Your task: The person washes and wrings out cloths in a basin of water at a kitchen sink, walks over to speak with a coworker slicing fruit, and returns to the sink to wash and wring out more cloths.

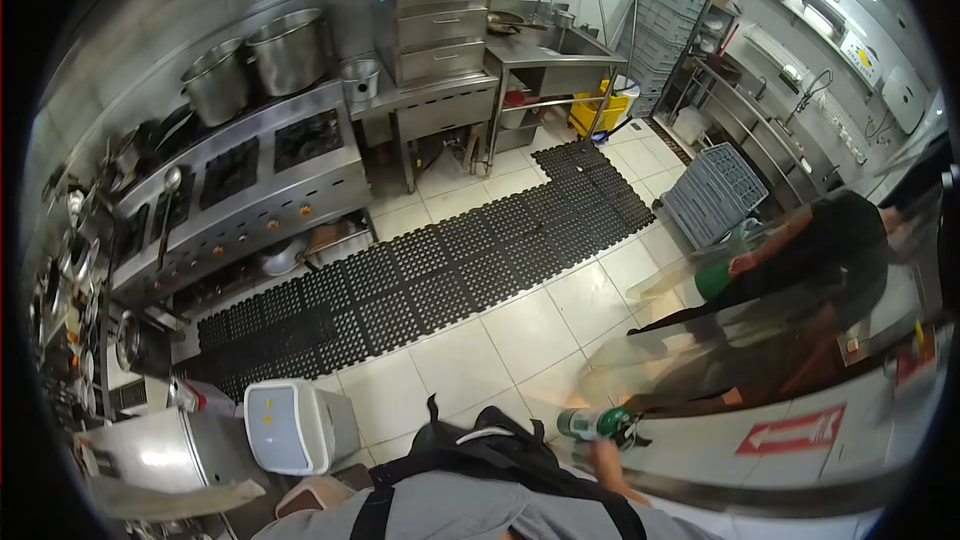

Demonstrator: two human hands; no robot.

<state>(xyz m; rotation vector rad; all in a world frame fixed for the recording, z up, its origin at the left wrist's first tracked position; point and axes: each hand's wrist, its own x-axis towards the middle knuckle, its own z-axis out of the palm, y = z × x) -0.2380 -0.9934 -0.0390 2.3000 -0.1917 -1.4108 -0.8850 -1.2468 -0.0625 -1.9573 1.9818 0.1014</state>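
At the bottom right, my right hand (604,448) is closed against a small green and white container (592,424), just beside a pale surface with a red arrow sign. The fingers are partly blurred. My left hand does not show; only the grey shirt and black straps are visible on that side.
A white bin (290,425) stands front left. Black perforated mats (450,265) lie along the stove (240,190). Grey dish racks (712,195) lean at the right, near a dark-clothed person (830,250) with a green item. A yellow mop bucket (597,112) is behind.
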